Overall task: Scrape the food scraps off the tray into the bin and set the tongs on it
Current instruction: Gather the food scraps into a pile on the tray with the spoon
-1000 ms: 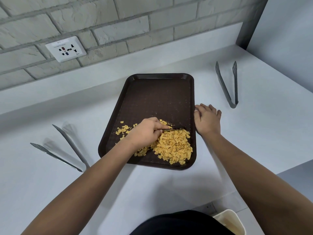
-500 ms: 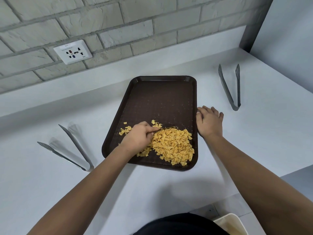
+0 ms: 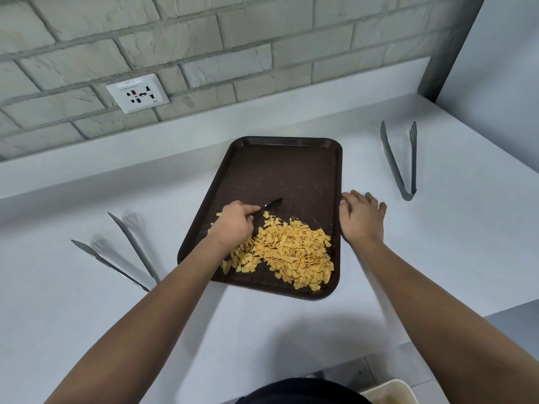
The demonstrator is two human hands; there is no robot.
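A dark brown tray (image 3: 280,170) lies on the white counter, with a heap of yellow food scraps (image 3: 294,252) piled in its near right corner. My left hand (image 3: 233,225) is over the tray's near left part, shut on a thin black scraper (image 3: 269,205) whose tip points toward the far right, just above the scraps. Against the tray's right rim rests my right hand (image 3: 360,218), fingers spread on the counter. One pair of metal tongs (image 3: 404,164) lies to the right of the tray, another pair of tongs (image 3: 122,252) to the left.
A cream bin (image 3: 388,392) shows its rim below the counter's front edge at the bottom right. A brick wall with a white socket (image 3: 137,93) runs along the back. A grey side wall (image 3: 495,53) closes the counter on the right.
My left hand has drawn back to the left and lifted the black scraper clear of the heap, so its tip now shows. The scraps sit gathered nearer the tray's front right. My right hand stayed put.
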